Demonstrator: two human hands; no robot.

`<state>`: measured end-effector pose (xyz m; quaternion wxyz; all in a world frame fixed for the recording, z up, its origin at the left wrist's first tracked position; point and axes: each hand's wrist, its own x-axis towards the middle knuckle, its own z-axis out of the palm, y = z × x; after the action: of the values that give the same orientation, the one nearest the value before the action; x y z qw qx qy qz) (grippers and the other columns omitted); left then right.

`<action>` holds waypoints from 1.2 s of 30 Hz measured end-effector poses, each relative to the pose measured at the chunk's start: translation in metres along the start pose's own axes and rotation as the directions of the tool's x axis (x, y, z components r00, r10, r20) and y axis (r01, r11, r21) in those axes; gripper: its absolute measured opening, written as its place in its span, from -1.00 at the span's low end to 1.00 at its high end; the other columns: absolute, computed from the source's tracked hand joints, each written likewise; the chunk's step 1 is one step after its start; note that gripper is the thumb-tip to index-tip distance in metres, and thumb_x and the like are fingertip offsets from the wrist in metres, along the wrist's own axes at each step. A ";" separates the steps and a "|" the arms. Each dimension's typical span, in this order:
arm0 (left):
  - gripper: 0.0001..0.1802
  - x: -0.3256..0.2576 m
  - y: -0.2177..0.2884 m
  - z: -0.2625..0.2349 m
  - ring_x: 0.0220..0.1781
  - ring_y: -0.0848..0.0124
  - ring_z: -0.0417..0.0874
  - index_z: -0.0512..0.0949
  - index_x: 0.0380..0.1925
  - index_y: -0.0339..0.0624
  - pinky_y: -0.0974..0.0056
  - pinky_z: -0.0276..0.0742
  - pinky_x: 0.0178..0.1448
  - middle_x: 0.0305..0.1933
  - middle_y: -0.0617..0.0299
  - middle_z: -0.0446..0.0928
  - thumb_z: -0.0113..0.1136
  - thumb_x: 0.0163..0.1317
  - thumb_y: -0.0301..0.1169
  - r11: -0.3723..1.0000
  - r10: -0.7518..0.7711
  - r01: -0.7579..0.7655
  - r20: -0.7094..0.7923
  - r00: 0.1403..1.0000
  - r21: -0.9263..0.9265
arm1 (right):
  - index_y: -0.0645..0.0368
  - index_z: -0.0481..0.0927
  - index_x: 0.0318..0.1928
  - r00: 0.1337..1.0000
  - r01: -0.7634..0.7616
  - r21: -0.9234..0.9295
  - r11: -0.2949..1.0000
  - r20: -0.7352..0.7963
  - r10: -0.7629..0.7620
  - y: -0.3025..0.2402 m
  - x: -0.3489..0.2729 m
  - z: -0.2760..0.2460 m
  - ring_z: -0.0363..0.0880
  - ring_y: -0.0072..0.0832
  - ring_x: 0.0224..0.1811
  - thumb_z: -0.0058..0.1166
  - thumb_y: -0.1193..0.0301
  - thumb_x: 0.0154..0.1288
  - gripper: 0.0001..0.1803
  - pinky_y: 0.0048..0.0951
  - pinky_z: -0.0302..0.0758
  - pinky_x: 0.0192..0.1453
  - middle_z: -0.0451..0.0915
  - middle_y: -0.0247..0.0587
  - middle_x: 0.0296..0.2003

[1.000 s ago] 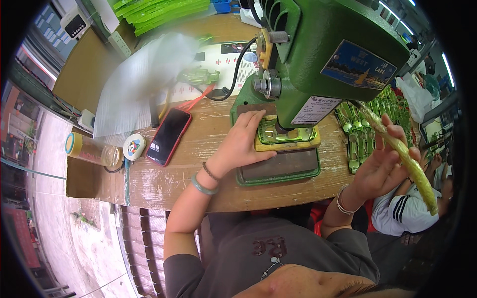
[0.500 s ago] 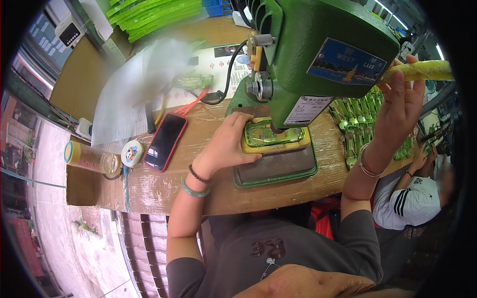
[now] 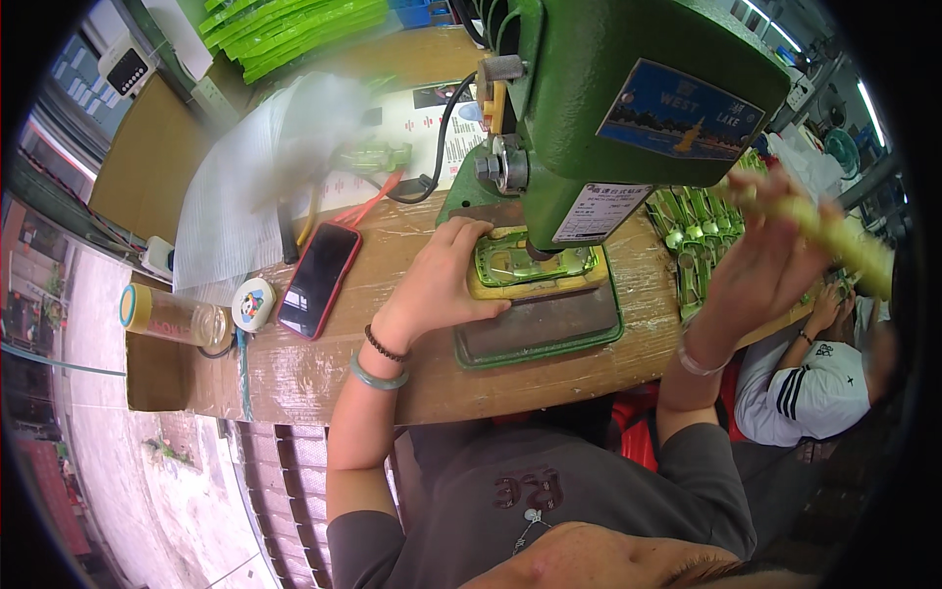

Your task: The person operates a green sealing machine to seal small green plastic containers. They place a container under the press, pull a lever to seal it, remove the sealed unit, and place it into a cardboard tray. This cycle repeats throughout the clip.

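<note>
A clear green plastic part (image 3: pixel 510 263) lies in a yellow block (image 3: pixel 549 286) on the brown base plate (image 3: pixel 545 329) of a green bench drill press (image 3: pixel 579 108). Around the block's left end, the fingers and thumb of my left hand (image 3: pixel 442 270) are closed. The dark tip of the press (image 3: pixel 540 253) is over the plastic part; whether they touch I cannot tell. At the right, my right hand (image 3: pixel 770 255) grips the press's yellow-wrapped lever (image 3: pixel 844 245); both are smeared by motion.
Rows of similar green parts (image 3: pixel 702 231) lie right of the press. Left of it are a red-edged phone (image 3: pixel 320 280), a round white case (image 3: pixel 253 304), a clear bottle (image 3: pixel 177 316) and translucent wrapping (image 3: pixel 245 196). Green trays (image 3: pixel 294 34) are stacked behind. Another person (image 3: pixel 810 388) sits at the far right.
My right hand has pulled the lever downward, and that forearm is lower. My left hand keeps its hold on the yellow block. The whole view has shifted slightly.
</note>
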<state>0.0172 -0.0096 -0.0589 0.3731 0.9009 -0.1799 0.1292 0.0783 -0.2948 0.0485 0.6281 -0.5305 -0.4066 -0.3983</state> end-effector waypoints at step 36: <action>-0.08 0.004 0.000 0.001 0.15 -0.05 0.49 0.41 0.14 -0.36 0.04 0.46 0.25 0.10 -0.12 0.47 0.60 -0.28 -0.23 0.998 0.012 -0.014 0.030 0.999 0.058 | 0.24 0.43 0.00 0.553 -0.640 -0.517 0.568 0.204 0.808 0.017 -0.058 -0.014 0.49 -0.63 -0.52 0.11 0.59 0.21 -0.67 -0.52 0.38 -0.44 0.59 -0.26 -0.51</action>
<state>0.0206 -0.0114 -0.0584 0.3431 0.9121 -0.1874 0.1236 0.0748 -0.3023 -0.0132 0.5163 -0.8356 -0.1827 -0.0434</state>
